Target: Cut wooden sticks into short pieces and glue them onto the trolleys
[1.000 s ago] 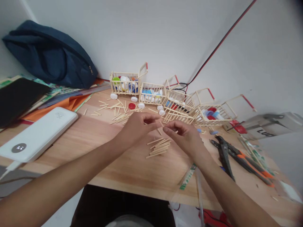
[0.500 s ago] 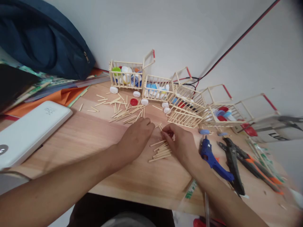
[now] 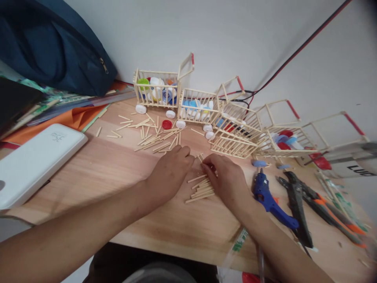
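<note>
My left hand [image 3: 173,169] is closed over the table, its fingers curled down and its fingertips hidden, so I cannot make out what is in them. Close beside it, my right hand [image 3: 226,177] pinches a short wooden stick [image 3: 200,158] between thumb and fingers. Under and beside the right hand lies a row of cut wooden sticks [image 3: 202,192]. Beyond the left hand are a heap of loose sticks [image 3: 153,141] and a red bottle cap [image 3: 167,124].
Several small stick-built carts [image 3: 157,105] with caps inside line the wall. At right lie a blue glue gun [image 3: 272,204], a black cutting tool [image 3: 297,208] and orange-handled pliers [image 3: 332,216]. A white power bank [image 3: 44,163] and a dark blue bag [image 3: 59,47] are at left.
The view has shifted slightly, so the carts and tools at right appear farther right. Both hands stay almost in place, with nothing visibly taken or let go.
</note>
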`<state>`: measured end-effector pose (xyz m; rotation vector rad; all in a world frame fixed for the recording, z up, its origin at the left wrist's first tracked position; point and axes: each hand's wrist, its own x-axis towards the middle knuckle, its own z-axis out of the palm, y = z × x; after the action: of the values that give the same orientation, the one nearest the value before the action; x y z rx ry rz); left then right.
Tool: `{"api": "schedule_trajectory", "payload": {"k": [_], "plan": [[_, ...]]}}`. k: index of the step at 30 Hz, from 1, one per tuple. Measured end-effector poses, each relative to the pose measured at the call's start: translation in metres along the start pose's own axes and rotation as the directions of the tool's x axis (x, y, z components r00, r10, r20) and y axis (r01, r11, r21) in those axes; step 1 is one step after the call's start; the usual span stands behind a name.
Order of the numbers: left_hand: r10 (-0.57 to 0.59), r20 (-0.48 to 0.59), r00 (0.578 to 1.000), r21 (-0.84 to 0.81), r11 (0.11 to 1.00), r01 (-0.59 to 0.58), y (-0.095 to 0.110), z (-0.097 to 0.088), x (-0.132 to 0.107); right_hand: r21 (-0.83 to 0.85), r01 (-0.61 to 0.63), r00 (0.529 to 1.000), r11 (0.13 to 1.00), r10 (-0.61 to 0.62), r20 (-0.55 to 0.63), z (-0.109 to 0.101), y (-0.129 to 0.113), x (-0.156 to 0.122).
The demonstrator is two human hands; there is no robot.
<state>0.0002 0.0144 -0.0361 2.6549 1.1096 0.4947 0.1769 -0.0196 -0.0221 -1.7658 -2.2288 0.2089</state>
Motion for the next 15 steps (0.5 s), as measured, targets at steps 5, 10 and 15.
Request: {"api": "schedule_trajectory", "payload": {"k": [5, 10, 15], "plan": [[-0.008, -0.003, 1.0, 0.007, 1.0, 0.008, 0.0014, -0.0006, 0.0011, -0.011, -0.008, 1.0, 1.0, 0.008, 0.008, 0.0014, 0.0001, 0.0009], [-0.023, 0.027, 0.999, 0.026, 0.999, 0.023, 0.005, -0.0051, 0.0027, -0.036, -0.012, 1.0, 0.999, 0.013, 0.021, 0.0012, -0.0008, 0.0013], [-0.026, 0.09, 0.996, 0.077, 0.997, 0.019, 0.0079, -0.009, 0.0041, -0.081, -0.011, 1.0, 0.997, 0.013, 0.023, 0.002, -0.0009, 0.0009]]}}
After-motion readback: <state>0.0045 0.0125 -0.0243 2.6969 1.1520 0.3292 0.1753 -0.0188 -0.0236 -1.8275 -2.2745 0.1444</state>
